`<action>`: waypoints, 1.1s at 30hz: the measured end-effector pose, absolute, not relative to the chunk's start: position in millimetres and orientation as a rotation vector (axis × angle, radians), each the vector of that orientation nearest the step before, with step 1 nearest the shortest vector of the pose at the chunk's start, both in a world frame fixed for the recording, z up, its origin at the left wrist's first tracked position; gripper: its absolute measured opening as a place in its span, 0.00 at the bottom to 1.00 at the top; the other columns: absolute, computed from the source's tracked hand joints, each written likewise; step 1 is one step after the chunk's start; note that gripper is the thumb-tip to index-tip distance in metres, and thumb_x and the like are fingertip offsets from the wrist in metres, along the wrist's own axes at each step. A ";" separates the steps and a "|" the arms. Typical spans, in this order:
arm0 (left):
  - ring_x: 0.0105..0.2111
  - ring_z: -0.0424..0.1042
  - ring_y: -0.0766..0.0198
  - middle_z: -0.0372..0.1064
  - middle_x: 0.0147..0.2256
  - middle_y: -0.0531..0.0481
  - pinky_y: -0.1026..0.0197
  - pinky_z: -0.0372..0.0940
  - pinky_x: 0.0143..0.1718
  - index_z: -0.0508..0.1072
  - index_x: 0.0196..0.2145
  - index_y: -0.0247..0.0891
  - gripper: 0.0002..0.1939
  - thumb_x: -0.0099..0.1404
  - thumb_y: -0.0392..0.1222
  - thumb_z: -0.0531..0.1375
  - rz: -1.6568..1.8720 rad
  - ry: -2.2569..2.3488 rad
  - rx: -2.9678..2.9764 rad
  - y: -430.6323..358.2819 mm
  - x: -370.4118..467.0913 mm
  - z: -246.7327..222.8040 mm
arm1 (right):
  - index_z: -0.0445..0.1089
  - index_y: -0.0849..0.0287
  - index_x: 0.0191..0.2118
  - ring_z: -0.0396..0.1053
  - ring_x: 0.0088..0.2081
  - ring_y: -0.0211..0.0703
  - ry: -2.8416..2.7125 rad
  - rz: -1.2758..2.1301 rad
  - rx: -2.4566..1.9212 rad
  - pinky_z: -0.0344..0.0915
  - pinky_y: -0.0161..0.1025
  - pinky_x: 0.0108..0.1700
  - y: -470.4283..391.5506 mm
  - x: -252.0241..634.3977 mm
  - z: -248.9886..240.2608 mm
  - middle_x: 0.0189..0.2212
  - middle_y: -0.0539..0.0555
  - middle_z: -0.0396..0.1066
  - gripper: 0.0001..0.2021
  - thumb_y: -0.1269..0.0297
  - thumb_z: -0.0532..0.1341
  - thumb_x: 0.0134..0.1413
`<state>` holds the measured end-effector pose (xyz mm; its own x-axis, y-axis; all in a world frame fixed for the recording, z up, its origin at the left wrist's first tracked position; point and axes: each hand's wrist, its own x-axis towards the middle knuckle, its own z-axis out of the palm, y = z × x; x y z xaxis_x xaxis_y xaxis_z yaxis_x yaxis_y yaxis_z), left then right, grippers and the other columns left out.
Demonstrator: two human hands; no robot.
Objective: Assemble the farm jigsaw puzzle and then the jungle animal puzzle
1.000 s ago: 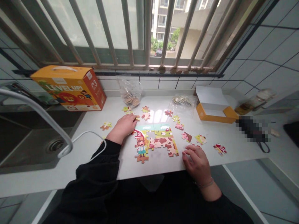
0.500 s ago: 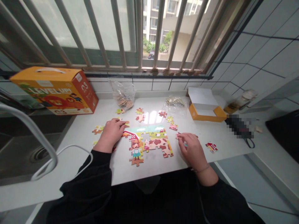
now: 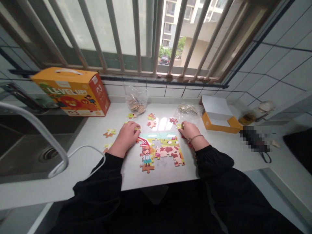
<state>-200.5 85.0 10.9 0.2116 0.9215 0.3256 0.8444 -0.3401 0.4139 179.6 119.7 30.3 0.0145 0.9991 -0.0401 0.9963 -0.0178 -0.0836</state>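
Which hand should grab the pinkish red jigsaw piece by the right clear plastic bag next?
Probably the right hand: its fingers are close to the pinkish red jigsaw piece. The left hand is farther off, by the upper left corner of the colourful farm puzzle.

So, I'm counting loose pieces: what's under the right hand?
A yellow-green puzzle piece shows at the fingertips of the right hand, and reddish bits beside the wrist; anything beneath the palm is covered.
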 end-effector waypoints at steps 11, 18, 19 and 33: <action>0.53 0.75 0.49 0.77 0.50 0.40 0.44 0.68 0.62 0.80 0.45 0.40 0.08 0.74 0.39 0.60 0.842 1.665 2.323 79.4 -191.1 18.4 | 0.78 0.58 0.63 0.77 0.58 0.53 -2.298 0.299 -2.038 0.67 0.40 0.62 134.2 188.7 38.4 0.61 0.63 0.78 0.23 0.65 0.72 0.64; 0.52 0.75 0.49 0.78 0.48 0.41 0.45 0.67 0.60 0.79 0.44 0.40 0.08 0.74 0.39 0.59 0.820 1.659 2.340 79.6 -190.3 18.5 | 0.83 0.59 0.56 0.80 0.49 0.52 -2.263 0.405 -1.977 0.71 0.41 0.54 135.9 194.7 44.8 0.50 0.60 0.84 0.22 0.65 0.78 0.56; 0.51 0.75 0.49 0.78 0.48 0.41 0.45 0.67 0.60 0.79 0.43 0.40 0.07 0.74 0.39 0.59 0.808 1.656 2.351 79.9 -189.6 18.2 | 0.84 0.58 0.54 0.80 0.48 0.52 -2.249 0.414 -1.963 0.71 0.41 0.53 135.5 195.8 46.0 0.49 0.59 0.84 0.19 0.64 0.78 0.56; 0.50 0.75 0.48 0.79 0.46 0.41 0.44 0.66 0.59 0.79 0.41 0.40 0.08 0.74 0.40 0.60 0.769 1.714 2.359 84.8 -189.9 10.1 | 0.80 0.57 0.60 0.81 0.38 0.44 -1.839 0.969 -1.564 0.74 0.38 0.43 61.8 86.8 21.6 0.39 0.53 0.84 0.20 0.58 0.72 0.65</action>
<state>-189.9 84.8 10.1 0.2267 0.9178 0.3260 0.8538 -0.3484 0.3870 86.8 61.8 21.6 -0.1857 0.9812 -0.0523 0.5980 0.0707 -0.7984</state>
